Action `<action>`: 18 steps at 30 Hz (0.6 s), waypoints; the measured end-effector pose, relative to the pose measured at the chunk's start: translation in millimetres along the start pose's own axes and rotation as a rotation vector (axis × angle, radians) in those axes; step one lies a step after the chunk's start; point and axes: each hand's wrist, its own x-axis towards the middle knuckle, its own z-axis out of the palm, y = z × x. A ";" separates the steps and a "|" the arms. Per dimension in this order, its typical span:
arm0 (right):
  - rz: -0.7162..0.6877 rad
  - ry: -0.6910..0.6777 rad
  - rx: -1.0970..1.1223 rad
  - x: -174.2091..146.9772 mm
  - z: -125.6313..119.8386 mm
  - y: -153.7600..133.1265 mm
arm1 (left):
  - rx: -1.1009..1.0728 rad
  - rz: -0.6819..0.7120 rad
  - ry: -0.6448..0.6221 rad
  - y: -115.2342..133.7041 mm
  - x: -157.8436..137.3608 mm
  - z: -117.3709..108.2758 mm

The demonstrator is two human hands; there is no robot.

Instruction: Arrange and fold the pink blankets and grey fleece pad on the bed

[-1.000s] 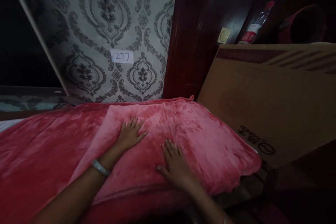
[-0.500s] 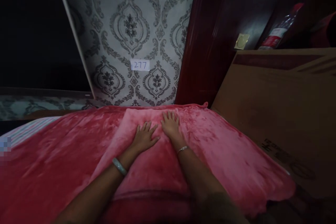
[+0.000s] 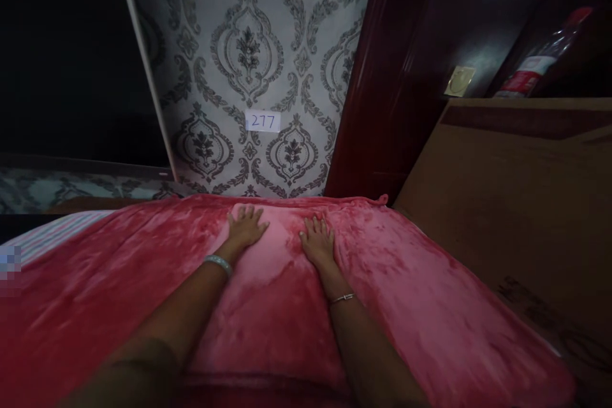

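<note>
Clock positions are read from the middle of the blanket, with 12 o'clock at the top of the head view.

1. Blanket [image 3: 287, 306]: pink-red plush, spread across the lower part of the view. A paler panel [image 3: 268, 255] lies on its middle, running from the far edge toward the wearer.

2. Left hand [image 3: 247, 227]: at 11 o'clock, palm down on the paler panel near its far end. Fingers are extended and apart; nothing is grasped. The wrist carries 1 pale green bangle [image 3: 218, 262].

3. Right hand [image 3: 318, 240]: at 1 o'clock, palm down on the blanket, fingers extended, nothing grasped. The 2 hands are apart. The wrist carries 1 thin metal bracelet [image 3: 342, 298].

4. Striped cloth [image 3: 67, 229]: between 9 and 10 o'clock, beside the blanket.

5. Screen [image 3: 71, 57]: dark, at 10 o'clock.

6. Wall [image 3: 301, 25]: patterned, at 12 o'clock, bearing a white card [image 3: 262, 121] marked 277.

7. Panelling [image 3: 373, 89]: dark red, at 1 o'clock. A square plate [image 3: 460, 81] is fitted farther right.

8. Box [image 3: 507, 197]: brown cardboard, at 2 o'clock, alongside the blanket. Beyond its top edge, a red-capped bottle [image 3: 540, 64] leans right; its support cannot be told.
</note>
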 end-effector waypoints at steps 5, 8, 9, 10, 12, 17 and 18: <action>0.004 0.000 0.029 2.5 0.8 2.1 | -0.076 -0.151 0.055 -23.1 5.8 3.9; 0.004 0.005 0.051 5.4 1.3 2.7 | -0.105 -0.146 0.102 -26.3 2.4 8.8; 0.003 0.007 0.056 6.1 1.5 2.9 | -0.114 -0.147 0.115 -26.4 1.9 9.5; 0.001 0.006 0.060 6.6 1.7 2.9 | -0.126 -0.151 0.125 -26.3 1.7 9.7; 0.002 0.005 0.059 6.8 2.1 2.5 | -0.154 -0.174 0.146 -26.6 2.1 8.8; 0.011 0.038 0.059 6.8 -2.6 1.3 | -0.251 -0.258 0.194 -31.4 2.5 3.7; 0.021 0.051 0.057 8.0 -5.1 2.2 | -0.277 -0.274 0.195 -33.0 2.5 2.8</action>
